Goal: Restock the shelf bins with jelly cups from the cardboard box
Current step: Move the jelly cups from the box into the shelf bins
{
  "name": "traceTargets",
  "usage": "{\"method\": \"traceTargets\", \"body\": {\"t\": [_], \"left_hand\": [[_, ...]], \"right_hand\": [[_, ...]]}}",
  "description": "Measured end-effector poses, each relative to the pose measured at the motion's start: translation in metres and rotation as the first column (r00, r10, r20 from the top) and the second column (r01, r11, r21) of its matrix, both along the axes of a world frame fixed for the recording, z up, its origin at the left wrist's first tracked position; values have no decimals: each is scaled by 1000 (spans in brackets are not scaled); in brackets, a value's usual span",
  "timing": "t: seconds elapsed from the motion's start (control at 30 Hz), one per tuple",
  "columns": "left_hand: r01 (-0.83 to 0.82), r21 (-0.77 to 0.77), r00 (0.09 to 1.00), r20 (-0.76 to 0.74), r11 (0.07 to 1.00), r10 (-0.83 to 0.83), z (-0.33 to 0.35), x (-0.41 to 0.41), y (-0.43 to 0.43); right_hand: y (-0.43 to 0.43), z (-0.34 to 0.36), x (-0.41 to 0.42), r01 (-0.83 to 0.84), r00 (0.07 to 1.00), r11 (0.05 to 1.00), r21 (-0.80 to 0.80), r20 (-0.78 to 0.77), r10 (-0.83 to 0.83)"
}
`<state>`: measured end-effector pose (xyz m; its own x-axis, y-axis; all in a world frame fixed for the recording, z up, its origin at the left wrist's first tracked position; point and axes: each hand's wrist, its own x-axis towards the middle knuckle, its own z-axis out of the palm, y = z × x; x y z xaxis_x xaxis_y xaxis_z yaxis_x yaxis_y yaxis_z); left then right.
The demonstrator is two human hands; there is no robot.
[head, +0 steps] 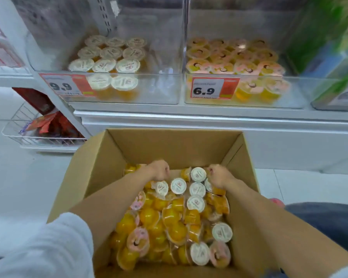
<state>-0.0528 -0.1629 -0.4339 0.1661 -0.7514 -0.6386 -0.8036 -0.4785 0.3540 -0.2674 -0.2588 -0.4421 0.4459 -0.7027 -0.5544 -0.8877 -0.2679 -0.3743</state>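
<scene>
An open cardboard box (141, 145) sits on the floor in front of me, filled with loose yellow jelly cups (149, 215), some with white lids and some with pink lids. Both hands reach into its far end. My left hand (160, 170) is curled palm down over a tilted white-lidded cup (162, 187), fingers closed on its edge. Curled the same way, my right hand (219, 176) closes on a white-lidded cup (208, 185) half hidden beneath it. On the shelf above, the left clear bin (159, 93) holds white-lidded cups with its right side bare. The right clear bin (293, 91) holds pink-lidded cups.
Price tags 9.9 (66, 86) and 6.9 (214, 88) hang on the bin fronts. A white wire basket (24, 137) with red snack packs stands on the floor at left. Green packaging (325, 43) fills the bin at far right. A white shelf base (189, 121) runs behind the box.
</scene>
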Motion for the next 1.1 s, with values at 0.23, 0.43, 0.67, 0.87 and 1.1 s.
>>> {"method": "traceTargets", "body": {"t": [0.23, 0.43, 0.67, 0.87, 1.1], "left_hand": [[-21, 45, 999, 34, 999, 19, -117, -43, -23], [-124, 121, 991, 63, 985, 117, -157, -48, -26], [-131, 76, 990, 70, 988, 125, -165, -44, -26], [-34, 35, 995, 99, 999, 30, -159, -44, -19], [-309, -15, 934, -193, 951, 300, -106, -27, -24]], "right_hand": [[-1, -94, 16, 73, 997, 994, 76, -41, -70], [7, -126, 32, 5, 978, 996, -90, -207, -24], [9, -132, 31, -20, 965, 996, -91, -263, -4], [14, -135, 29, -133, 975, 991, 9, -179, 133], [5, -89, 17, -26, 991, 1000, 3, 129, 26]]}}
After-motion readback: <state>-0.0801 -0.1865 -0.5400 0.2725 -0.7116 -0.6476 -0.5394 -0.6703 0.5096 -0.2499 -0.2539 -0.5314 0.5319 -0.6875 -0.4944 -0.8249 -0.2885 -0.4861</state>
